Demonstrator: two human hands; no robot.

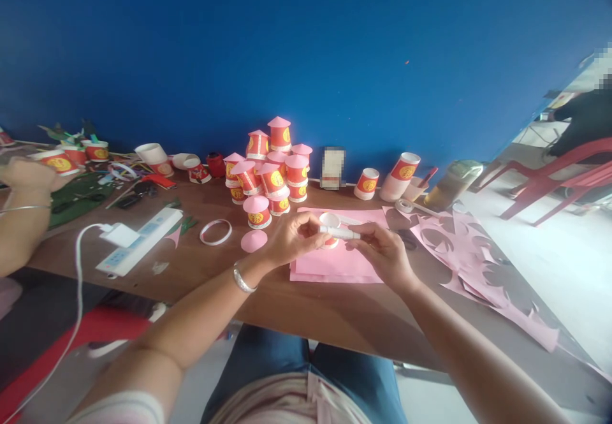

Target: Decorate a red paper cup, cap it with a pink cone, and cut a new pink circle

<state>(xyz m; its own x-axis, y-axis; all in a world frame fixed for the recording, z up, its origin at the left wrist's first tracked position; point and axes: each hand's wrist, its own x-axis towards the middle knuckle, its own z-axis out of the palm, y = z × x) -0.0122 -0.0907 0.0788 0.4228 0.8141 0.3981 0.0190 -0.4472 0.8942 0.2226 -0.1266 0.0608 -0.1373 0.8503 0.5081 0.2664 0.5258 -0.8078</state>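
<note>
A blue wall [306, 41] is rising behind a brown bench [268, 303] that is carrying paper crafts and scraps. Above it, the left hand [297, 236] is pinching one end of a small white tube [339, 233] between thumb and fingers, while the right hand [386, 252] is grasping the other end. The tube is lying roughly level between them, partly covering a red-and-white paper cup [329, 219] that is standing on pink sheets [335, 271].

Left of the sheets, a pile of red cups with pink cone roofs [273, 180] is leaning together; a loose pink cone [254, 241] is resting in front, and a white ring [215, 243] is lying beside it. Cut pink scraps [471, 277] are spreading along the right side. A white power strip [143, 240] is sitting farther left, where another person's hand [31, 175] is hovering near more cups [59, 162].
</note>
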